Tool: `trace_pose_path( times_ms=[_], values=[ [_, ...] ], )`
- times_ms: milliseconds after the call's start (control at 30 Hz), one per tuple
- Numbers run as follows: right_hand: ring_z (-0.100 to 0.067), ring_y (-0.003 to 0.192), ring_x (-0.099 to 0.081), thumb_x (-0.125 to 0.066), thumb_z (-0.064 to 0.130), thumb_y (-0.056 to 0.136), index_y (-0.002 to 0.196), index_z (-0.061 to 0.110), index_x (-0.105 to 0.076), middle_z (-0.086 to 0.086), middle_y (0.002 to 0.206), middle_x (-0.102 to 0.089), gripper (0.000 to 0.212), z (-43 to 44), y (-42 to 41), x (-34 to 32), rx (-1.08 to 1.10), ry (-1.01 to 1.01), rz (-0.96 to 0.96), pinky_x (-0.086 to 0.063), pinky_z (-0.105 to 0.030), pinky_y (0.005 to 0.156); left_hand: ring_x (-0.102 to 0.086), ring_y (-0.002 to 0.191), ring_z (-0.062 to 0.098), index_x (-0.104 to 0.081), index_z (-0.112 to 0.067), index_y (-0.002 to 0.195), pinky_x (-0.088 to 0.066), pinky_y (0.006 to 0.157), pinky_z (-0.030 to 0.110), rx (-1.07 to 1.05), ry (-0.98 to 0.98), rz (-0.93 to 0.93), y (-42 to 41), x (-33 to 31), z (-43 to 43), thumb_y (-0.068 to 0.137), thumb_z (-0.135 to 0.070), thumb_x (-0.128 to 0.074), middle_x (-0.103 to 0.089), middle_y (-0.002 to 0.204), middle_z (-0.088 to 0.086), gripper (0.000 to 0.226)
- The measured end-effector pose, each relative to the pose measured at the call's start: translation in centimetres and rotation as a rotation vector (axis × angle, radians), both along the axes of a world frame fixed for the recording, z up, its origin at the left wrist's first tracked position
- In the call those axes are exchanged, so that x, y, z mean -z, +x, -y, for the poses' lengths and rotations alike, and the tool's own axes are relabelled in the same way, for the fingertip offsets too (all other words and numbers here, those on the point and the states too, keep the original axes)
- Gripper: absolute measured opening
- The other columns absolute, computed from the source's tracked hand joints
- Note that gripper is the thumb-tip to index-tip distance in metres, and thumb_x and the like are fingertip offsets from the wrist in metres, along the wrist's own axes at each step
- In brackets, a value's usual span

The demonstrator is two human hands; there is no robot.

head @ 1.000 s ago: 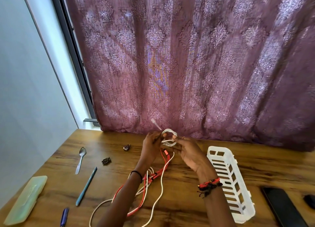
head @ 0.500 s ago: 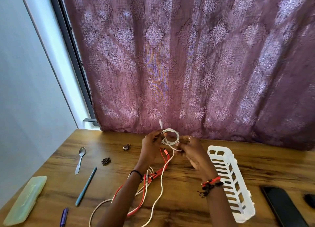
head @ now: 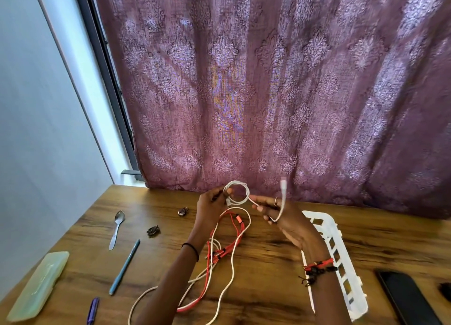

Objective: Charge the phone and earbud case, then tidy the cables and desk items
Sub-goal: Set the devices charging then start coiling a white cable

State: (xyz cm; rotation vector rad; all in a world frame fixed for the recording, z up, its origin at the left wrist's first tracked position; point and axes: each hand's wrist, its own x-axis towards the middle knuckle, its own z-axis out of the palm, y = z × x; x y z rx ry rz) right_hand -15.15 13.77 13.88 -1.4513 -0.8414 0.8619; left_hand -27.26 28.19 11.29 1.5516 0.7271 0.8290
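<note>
Your left hand (head: pixel 212 206) pinches the small coil of the white cable (head: pixel 238 193) so its 2 or 3 loops cannot spring open. Your right hand (head: pixel 280 215), just right of the coil, grips the free plug end, bent upward, probably to wrap it around. The red cable (head: pixel 227 246) lies below the coil; the phone (head: pixel 405 298) sits far right of it.

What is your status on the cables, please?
Left hand pinching white cable coil. Right hand holding its plug end. Red cable tangled below, basket waiting.
</note>
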Motion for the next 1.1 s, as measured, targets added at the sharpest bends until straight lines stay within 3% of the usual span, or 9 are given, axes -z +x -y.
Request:
trace_pose_path(
  times_ms=[167, 300, 433, 533, 600, 667, 867, 1033, 1100],
  values=[
    [0.002, 0.050, -0.050, -0.068, 0.010, 0.083, 0.103, 0.005, -0.070, 0.002, 0.066, -0.060, 0.021, -0.9, 0.5, 0.9, 0.183, -0.141, 0.326, -0.038, -0.005, 0.051, -0.060, 0.071, 0.016, -0.069, -0.003, 0.090, -0.053, 0.056, 0.019, 0.020, -0.227, 0.159, 0.4, -0.5, 1.1, 0.088, -0.013, -0.062, -0.067, 0.078, 0.011, 0.012],
    [0.001, 0.049, -0.051, -0.074, 0.021, 0.077, 0.082, 0.009, -0.076, -0.001, 0.063, -0.065, 0.012, -1.2, 0.2, 1.2, 0.440, -0.120, 0.598, -0.036, -0.007, 0.054, -0.062, 0.091, 0.025, -0.067, 0.001, 0.098, -0.052, 0.085, 0.038, 0.035, -0.392, 0.257, 0.8, -0.5, 1.7, 0.088, -0.014, -0.061, -0.067, 0.100, 0.021, 0.019],
    [0.005, 0.037, -0.049, -0.070, 0.009, 0.080, 0.091, -0.005, -0.072, 0.000, 0.052, -0.060, 0.017, -1.8, -1.0, 0.8, 0.485, -0.025, 0.384, -0.036, -0.006, 0.044, -0.067, 0.070, 0.011, -0.065, -0.003, 0.090, -0.055, 0.064, 0.021, 0.062, -0.570, 0.333, 1.3, -0.8, 2.5, 0.092, -0.010, -0.053, -0.070, 0.080, 0.007, 0.014],
    [0.001, 0.051, -0.054, -0.066, 0.003, 0.083, 0.098, -0.005, -0.069, -0.013, 0.074, -0.070, 0.018, -2.3, -1.6, 0.8, 0.499, -0.035, 0.445, -0.038, 0.000, 0.049, -0.070, 0.064, 0.013, -0.063, 0.001, 0.091, -0.055, 0.055, 0.020, 0.127, -0.679, 0.349, 1.4, -1.0, 3.2, 0.094, -0.007, -0.049, -0.071, 0.072, 0.008, 0.016],
    [0.000, 0.062, -0.058, -0.067, 0.001, 0.081, 0.094, 0.001, -0.072, -0.012, 0.086, -0.073, 0.014, -2.4, -1.9, 0.9, 0.564, -0.019, 0.507, -0.042, -0.001, 0.058, -0.070, 0.066, 0.016, -0.063, 0.002, 0.090, -0.057, 0.057, 0.022, 0.164, -0.685, 0.331, 1.4, -1.0, 3.7, 0.094, -0.006, -0.049, -0.071, 0.074, 0.010, 0.017],
    [-0.007, 0.069, -0.065, -0.070, 0.002, 0.078, 0.089, 0.008, -0.072, -0.007, 0.085, -0.074, 0.013, -2.5, -2.1, 1.2, 0.626, 0.006, 0.493, -0.053, -0.018, 0.068, -0.071, 0.071, 0.018, -0.064, 0.002, 0.091, -0.058, 0.065, 0.023, 0.176, -0.685, 0.323, 1.4, -1.0, 4.1, 0.093, -0.006, -0.050, -0.071, 0.079, 0.011, 0.017],
    [-0.017, 0.073, -0.070, -0.070, 0.008, 0.079, 0.087, 0.011, -0.073, -0.007, 0.080, -0.074, 0.009, -2.7, -2.9, 1.3, 0.656, 0.064, 0.327, -0.055, -0.033, 0.068, -0.067, 0.069, 0.019, -0.066, 0.005, 0.102, -0.056, 0.067, 0.027, 0.123, -0.660, 0.280, 1.5, -1.1, 4.8, 0.091, -0.014, -0.057, -0.070, 0.084, 0.014, 0.024],
    [0.005, 0.061, -0.064, -0.064, 0.010, 0.084, 0.094, 0.019, -0.071, 0.005, 0.074, -0.070, 0.015, -3.5, -3.5, 2.0, 0.543, 0.116, 0.131, -0.049, -0.009, 0.056, -0.047, 0.044, 0.005, -0.064, 0.000, 0.094, -0.041, 0.045, 0.015, 0.027, -0.625, 0.316, 2.0, -1.8, 5.4, 0.089, -0.016, -0.059, -0.059, 0.062, 0.004, 0.018],
    [-0.013, 0.091, -0.069, -0.052, 0.033, 0.093, 0.110, 0.037, -0.064, -0.001, 0.102, -0.072, 0.021, -5.4, -1.4, 7.4, 0.383, 0.049, 0.109, -0.054, -0.029, 0.080, -0.045, 0.043, -0.003, -0.060, -0.010, 0.080, -0.038, 0.051, 0.010, 0.074, -0.545, 0.309, 2.2, -3.1, 6.6, 0.090, -0.013, -0.051, -0.057, 0.056, -0.002, 0.013]
  ],
)
